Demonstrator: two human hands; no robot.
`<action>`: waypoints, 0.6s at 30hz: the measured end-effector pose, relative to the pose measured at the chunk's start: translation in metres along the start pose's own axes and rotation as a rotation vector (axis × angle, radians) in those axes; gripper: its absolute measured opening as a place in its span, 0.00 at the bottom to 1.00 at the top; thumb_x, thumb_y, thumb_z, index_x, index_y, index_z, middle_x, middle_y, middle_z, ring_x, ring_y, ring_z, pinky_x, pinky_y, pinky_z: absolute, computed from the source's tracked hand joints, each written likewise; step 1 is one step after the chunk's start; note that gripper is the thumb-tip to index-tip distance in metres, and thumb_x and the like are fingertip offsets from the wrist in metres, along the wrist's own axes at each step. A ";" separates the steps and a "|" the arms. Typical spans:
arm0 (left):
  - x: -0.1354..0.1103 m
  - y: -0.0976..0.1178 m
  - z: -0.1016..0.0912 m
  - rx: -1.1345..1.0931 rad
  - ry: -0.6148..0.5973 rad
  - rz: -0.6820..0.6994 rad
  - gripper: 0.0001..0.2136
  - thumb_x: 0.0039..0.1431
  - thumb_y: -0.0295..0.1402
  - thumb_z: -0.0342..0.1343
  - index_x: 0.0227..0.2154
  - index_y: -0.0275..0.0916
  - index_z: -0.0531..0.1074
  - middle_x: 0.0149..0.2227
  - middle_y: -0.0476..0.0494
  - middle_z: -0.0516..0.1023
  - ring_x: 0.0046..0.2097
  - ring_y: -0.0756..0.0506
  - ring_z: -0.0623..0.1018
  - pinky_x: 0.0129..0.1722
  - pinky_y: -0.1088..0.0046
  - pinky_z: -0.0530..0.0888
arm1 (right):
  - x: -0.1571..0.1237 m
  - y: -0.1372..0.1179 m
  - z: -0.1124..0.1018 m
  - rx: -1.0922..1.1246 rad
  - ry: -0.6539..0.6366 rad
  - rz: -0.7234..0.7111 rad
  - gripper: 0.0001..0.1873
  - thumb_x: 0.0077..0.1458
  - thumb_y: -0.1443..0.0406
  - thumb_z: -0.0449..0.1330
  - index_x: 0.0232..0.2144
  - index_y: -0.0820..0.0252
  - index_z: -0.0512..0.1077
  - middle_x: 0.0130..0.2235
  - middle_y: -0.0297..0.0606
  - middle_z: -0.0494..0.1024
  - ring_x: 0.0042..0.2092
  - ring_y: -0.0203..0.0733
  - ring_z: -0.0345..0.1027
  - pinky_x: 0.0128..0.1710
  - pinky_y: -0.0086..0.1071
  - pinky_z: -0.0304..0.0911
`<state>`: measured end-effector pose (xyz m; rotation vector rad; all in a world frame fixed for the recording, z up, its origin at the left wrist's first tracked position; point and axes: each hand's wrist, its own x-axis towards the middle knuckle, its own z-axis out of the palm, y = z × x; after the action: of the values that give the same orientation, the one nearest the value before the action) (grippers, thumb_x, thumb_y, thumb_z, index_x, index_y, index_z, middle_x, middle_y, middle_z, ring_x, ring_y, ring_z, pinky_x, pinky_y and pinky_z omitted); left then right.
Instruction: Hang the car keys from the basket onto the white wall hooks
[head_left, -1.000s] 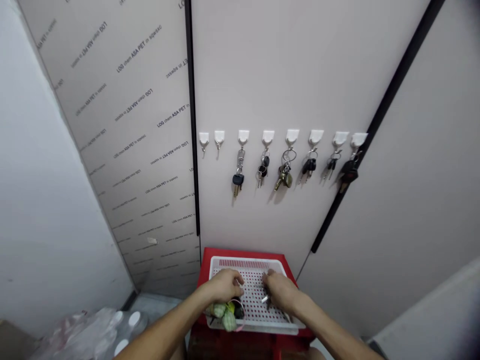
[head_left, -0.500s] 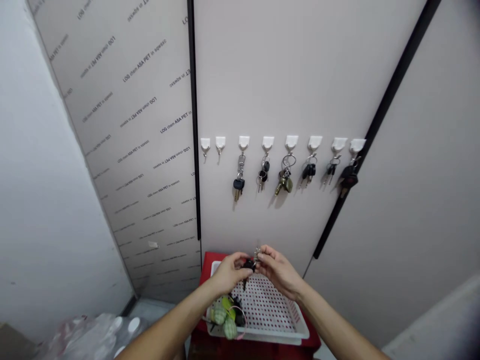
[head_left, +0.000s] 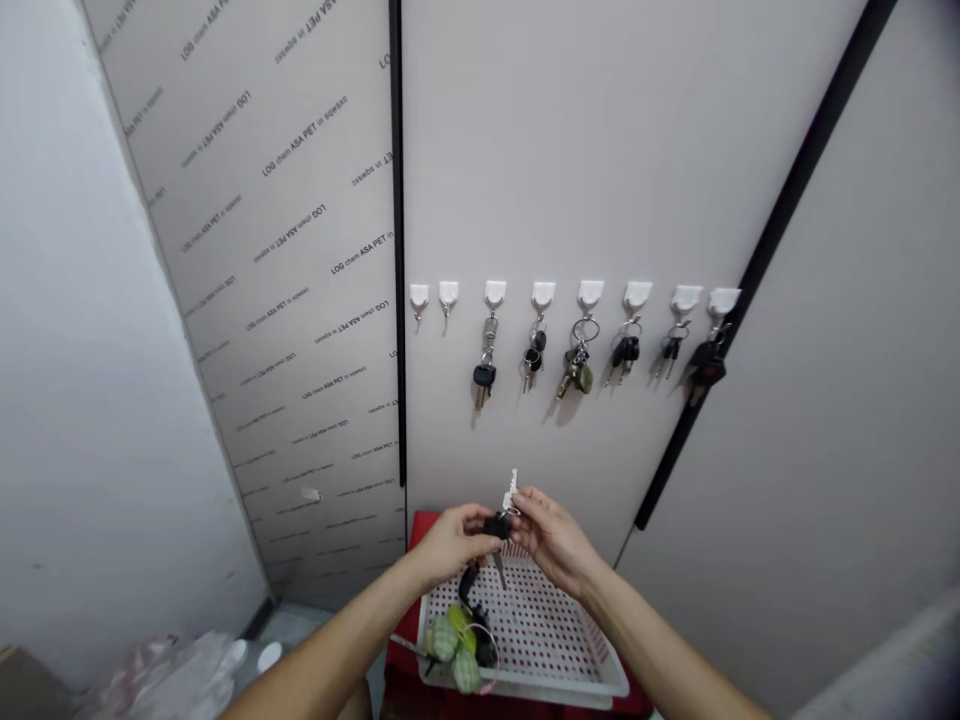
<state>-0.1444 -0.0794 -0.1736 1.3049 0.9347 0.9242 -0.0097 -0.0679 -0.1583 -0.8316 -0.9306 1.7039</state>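
Progress, judging by the row of hooks (head_left: 543, 292): well along. Six of eight carry hung key sets (head_left: 576, 378), while the two end hooks (head_left: 448, 292), at 11 o'clock from the hands, carry no keys. One bunch of keys (head_left: 496, 527) is up in the air over the basket's 12 o'clock side, not yet on any hook. Left hand (head_left: 452, 545): narrow pinch on the bunch's black head, one key pointing to 6 o'clock. Right hand (head_left: 556, 540): fingertips narrow on the silver part and ring, a key pointing to 12. Left over in the white basket (head_left: 555, 690), at about 8 o'clock: dark keys (head_left: 480, 625), a green charm (head_left: 464, 668) and a pink loop (head_left: 497, 660), lying close together — a likely snag when lifted, in my judgement; exact count hidden. A thin piece (head_left: 409, 646), too small to identify, pokes past the rim at 9 o'clock. Basket sits on a red stand (head_left: 421, 525). Nothing visible blocks the path between bunch and hooks; the set at about 2 o'clock hangs across a black strip (head_left: 679, 435). Beyond the left forearm, toward 9 o'clock: plastic bag (head_left: 184, 660) and white caps (head_left: 270, 655) — well apart from the basket.
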 end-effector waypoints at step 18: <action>0.005 0.016 -0.018 -0.114 0.012 -0.099 0.16 0.39 0.42 0.48 0.27 0.32 0.63 0.17 0.52 0.66 0.12 0.59 0.59 0.13 0.82 0.52 | 0.011 -0.013 0.013 -1.139 -0.042 -0.521 0.08 0.41 0.67 0.50 0.26 0.61 0.67 0.34 0.39 0.65 0.35 0.37 0.59 0.34 0.31 0.54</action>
<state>-0.1597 -0.0681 -0.1587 1.1478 0.9342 0.8956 -0.0182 -0.0569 -0.1419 -1.1048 -1.9867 0.6415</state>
